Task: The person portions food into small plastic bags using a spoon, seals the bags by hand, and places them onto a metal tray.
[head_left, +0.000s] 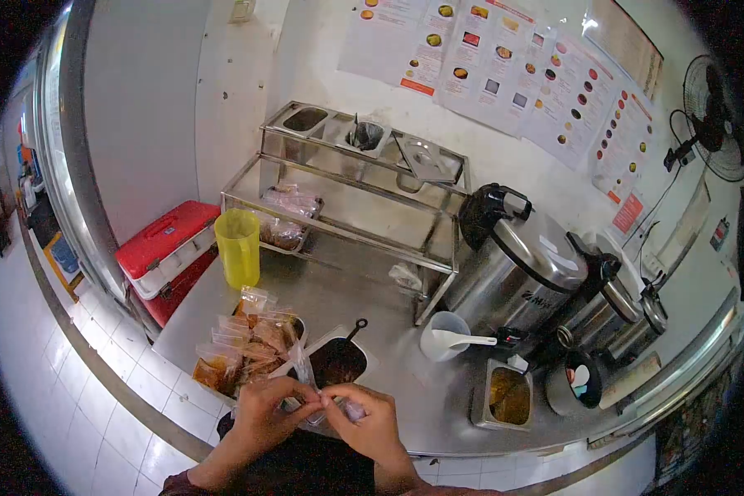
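Observation:
My left hand (271, 411) and my right hand (367, 420) meet at the table's front edge, fingertips pinched together on a clear plastic bag (302, 369). Most of the bag is hidden behind my fingers, so its contents cannot be made out. Just beyond them sits a metal pan of dark sauce (339, 361) with a black-handled ladle (356, 328) in it. To the left, filled plastic bags (260, 343) of brown and orange food are heaped in a container.
A yellow pitcher (238, 248) stands at the back left near a red cooler (167, 240). Behind is a metal rack (339, 217) with pans. Right of my hands are a white measuring jug (445, 337), a pan of yellowish food (508, 398), a dark pot (572, 384) and large steel urns (512, 269).

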A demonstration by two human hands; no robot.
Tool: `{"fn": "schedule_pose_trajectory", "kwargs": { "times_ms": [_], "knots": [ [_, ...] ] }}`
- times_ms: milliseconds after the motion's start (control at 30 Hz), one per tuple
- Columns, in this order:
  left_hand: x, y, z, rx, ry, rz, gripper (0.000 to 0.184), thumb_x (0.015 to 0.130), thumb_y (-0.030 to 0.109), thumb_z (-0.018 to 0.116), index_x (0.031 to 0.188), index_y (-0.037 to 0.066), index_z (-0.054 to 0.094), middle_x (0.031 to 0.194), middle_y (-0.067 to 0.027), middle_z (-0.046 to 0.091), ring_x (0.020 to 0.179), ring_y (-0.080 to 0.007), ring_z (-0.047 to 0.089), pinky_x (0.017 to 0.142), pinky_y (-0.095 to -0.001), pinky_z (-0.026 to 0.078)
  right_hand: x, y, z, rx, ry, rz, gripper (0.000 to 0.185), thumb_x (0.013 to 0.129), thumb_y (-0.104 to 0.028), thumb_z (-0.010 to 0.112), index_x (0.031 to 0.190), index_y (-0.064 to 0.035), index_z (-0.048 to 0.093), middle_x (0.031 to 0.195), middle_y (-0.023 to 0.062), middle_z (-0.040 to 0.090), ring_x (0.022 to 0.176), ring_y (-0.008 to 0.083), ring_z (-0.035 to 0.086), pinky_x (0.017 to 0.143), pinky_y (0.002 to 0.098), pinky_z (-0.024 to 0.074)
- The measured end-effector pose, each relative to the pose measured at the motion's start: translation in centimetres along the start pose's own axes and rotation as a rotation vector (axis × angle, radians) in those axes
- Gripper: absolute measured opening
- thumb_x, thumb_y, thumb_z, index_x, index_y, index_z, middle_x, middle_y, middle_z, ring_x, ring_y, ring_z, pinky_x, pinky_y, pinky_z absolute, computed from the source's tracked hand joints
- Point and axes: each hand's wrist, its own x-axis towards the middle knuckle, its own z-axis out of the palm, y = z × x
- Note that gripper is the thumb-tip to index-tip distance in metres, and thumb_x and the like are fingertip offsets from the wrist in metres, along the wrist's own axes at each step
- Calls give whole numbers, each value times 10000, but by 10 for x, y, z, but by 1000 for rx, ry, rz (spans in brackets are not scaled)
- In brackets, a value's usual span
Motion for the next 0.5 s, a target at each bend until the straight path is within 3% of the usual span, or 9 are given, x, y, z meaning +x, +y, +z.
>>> {"fn": "schedule_pose_trajectory", "kwargs": {
  "times_ms": [233,500],
  "knots": [
    [2,1,-3,-84,8,13,104,812,88,819,868,46,741,838,-95,739,775,-244,728,681,-340,566,1,5,8,-37,100,-139,107,873,6,738,980,6,742,907,105,756,800,149,715,716,269,538],
    [-3,-4,0,-76,-12,101,89,840,34,763,919,42,723,888,-105,720,795,-246,715,706,-344,556,0,-8,9,-55,82,-87,111,859,34,730,967,11,743,900,104,755,809,145,716,723,266,545]
  ]
}}
